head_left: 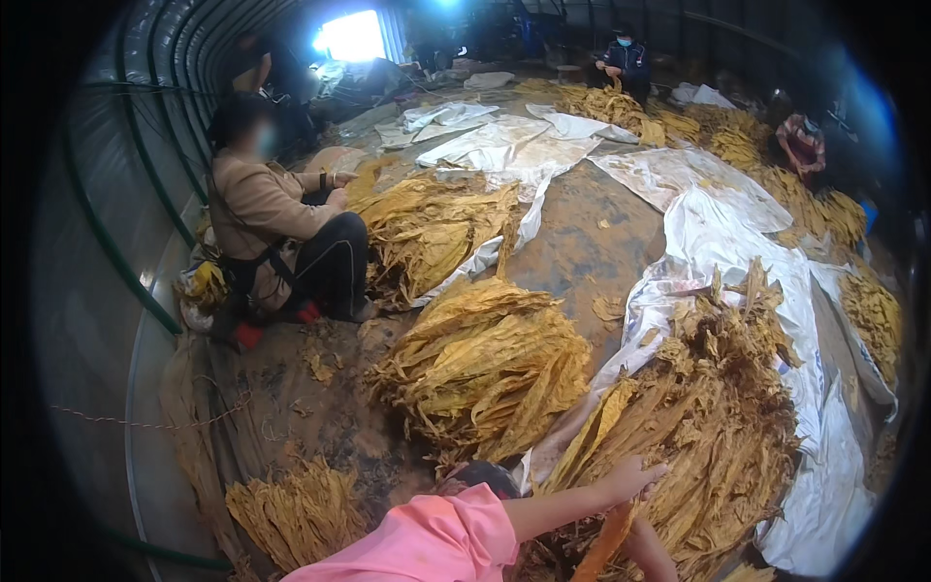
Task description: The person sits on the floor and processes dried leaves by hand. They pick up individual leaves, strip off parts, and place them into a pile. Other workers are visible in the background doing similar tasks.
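Nearest to us, our pink sleeve [417, 538] reaches in from the lower edge, and our left hand [632, 479] lies over the near side of a heap of brown leaves [713, 427], its fingers bunched together; we cannot tell whether they grip anything. Our right hand [638, 527] is just below it, mostly hidden, so we cannot tell how its grip stands either. An orange-brown leaf [603, 548] slants down toward the lower edge from between the two hands. Off to our left lies a small bunch of leaves [296, 512] on the dark ground [310, 412].

A little farther on, a thick yellow bundle [495, 364] sits left of the heap, near a crumpled white sheet [713, 233] that runs beneath the brown leaves. Beyond the bundle, a seated co-worker in a tan jacket [267, 199] faces another yellow pile [436, 228].

Farther still, we see more white sheets [495, 145], a masked person in a dark jacket [630, 63] behind more leaves, and a bright opening [351, 37] at the back.
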{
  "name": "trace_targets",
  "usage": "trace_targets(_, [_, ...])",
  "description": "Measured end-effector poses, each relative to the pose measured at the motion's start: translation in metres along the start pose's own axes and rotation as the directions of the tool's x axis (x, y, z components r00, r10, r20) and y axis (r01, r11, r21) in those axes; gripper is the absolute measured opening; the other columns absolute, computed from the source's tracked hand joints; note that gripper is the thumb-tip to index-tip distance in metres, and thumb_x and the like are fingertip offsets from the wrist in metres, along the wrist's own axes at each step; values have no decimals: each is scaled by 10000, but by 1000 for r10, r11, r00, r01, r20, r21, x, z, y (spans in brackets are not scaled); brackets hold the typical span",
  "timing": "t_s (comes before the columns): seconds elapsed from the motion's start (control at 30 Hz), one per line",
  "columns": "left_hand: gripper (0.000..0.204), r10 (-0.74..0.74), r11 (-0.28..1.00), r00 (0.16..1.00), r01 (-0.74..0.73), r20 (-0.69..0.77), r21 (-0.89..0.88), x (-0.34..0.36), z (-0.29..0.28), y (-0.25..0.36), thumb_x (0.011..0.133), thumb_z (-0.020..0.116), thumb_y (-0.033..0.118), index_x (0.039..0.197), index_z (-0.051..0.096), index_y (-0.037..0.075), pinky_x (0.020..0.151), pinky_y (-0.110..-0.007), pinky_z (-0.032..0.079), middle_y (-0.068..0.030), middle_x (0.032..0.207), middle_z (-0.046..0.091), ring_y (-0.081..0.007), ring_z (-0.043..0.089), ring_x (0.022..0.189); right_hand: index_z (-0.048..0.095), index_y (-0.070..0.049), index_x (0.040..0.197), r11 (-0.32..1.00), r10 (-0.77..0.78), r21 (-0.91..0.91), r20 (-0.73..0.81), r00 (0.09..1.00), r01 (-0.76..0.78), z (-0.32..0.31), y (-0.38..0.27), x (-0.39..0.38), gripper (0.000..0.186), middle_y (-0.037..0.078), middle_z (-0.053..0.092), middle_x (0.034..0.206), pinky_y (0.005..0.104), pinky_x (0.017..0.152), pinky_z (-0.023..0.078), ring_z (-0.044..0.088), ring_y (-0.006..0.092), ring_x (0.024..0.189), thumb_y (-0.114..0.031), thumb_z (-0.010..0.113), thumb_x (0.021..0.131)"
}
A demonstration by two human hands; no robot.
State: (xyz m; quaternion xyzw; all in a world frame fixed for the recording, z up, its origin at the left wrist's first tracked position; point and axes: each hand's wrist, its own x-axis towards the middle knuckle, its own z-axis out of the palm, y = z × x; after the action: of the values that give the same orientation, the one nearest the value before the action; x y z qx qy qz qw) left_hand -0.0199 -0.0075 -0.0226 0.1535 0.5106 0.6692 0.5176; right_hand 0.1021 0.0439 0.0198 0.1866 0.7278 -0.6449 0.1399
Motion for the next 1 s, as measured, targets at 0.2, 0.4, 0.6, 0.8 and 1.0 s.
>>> trace_targets(0.2, [271, 16, 969, 1000, -17, 8, 246, -13, 5, 17, 855, 525, 279, 753, 495, 29, 446, -254, 394, -28, 558, 485, -103, 473, 468, 556, 17, 981, 859, 282, -455, 40, 958, -234, -11, 32, 4, 237, 80, 598, 718, 315, 651, 447, 564, 174, 685, -140, 468, 826])
trace_targets(0.4, [288, 126, 875, 990, -141, 64, 463, -9, 3, 4, 853, 510, 269, 776, 520, -8, 494, -318, 418, -83, 584, 525, -170, 520, 511, 557, -2, 989, 914, 123, -384, -52, 991, -134, -10, 44, 5, 281, 146, 604, 801, 332, 690, 444, 584, 219, 744, -209, 517, 803])
trace_targets(0.6, [295, 212, 657, 971, -228, 115, 719, -19, 3, 21, 838, 504, 264, 839, 530, -31, 648, -407, 424, -207, 737, 569, -338, 558, 725, 549, -13, 1006, 603, 343, -798, 242, 907, -15, 6, -31, -12, 334, 184, 606, 880, 380, 742, 444, 580, 333, 831, -280, 532, 807])
trace_targets(0.8, [333, 216, 659, 965, -254, 145, 708, -10, -1, -7, 859, 479, 286, 919, 463, -41, 676, -424, 414, -247, 795, 542, -388, 530, 787, 534, -16, 959, 998, -20, 54, -327, 945, 39, -21, -2, -13, 189, 107, 576, 811, 276, 620, 452, 577, 195, 698, -170, 504, 852])
trace_targets(1.0, [345, 232, 734, 961, -275, 153, 620, -11, 16, -22, 852, 489, 233, 1050, 419, -41, 636, -382, 474, -249, 836, 558, -324, 589, 746, 534, -27, 944, 879, -74, 426, -321, 944, 214, -22, 4, -5, 141, 64, 558, 807, 251, 621, 434, 544, 147, 698, -134, 499, 859])
